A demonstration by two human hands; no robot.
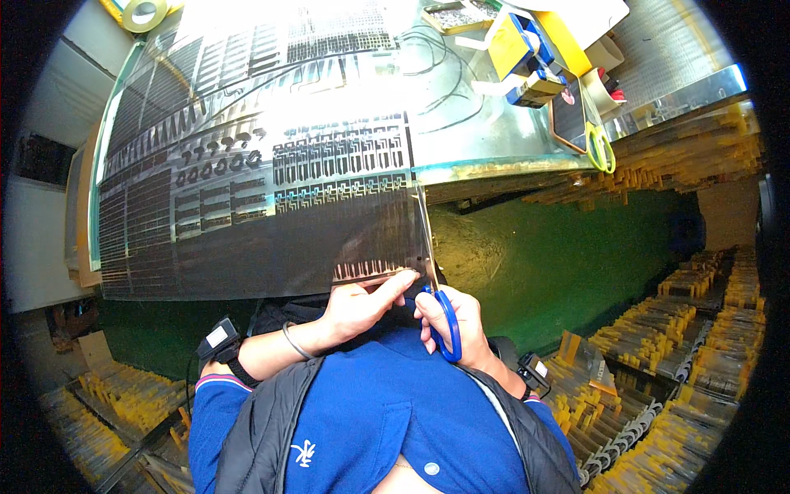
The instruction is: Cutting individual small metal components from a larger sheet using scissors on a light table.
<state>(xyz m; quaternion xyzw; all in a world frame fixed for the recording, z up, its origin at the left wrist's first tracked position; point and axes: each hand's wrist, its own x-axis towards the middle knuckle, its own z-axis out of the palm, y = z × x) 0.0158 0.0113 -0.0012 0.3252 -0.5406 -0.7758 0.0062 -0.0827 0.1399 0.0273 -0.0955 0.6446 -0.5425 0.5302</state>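
Observation:
A large dark printed film sheet (329, 239), with rows of black patterns and clear gaps, lies over the glass table and hangs past its near edge. My left hand (362, 309) grips the near edge close to the right corner, its thumb on top and the other fingers beneath. In my right hand (465, 325) is a pair of scissors with blue handles (448, 329). Their blades point away from me along the sheet's right edge. Glare makes it hard to tell how far the blades are apart.
The lit glass table (494, 169) bears a yellow and blue box (510, 49), green-handled scissors (601, 148) and a dark flat device (568, 123) at the right. A tape roll (144, 13) sits far left. Racks of yellow-edged sheets (658, 321) stand around the green floor (559, 247).

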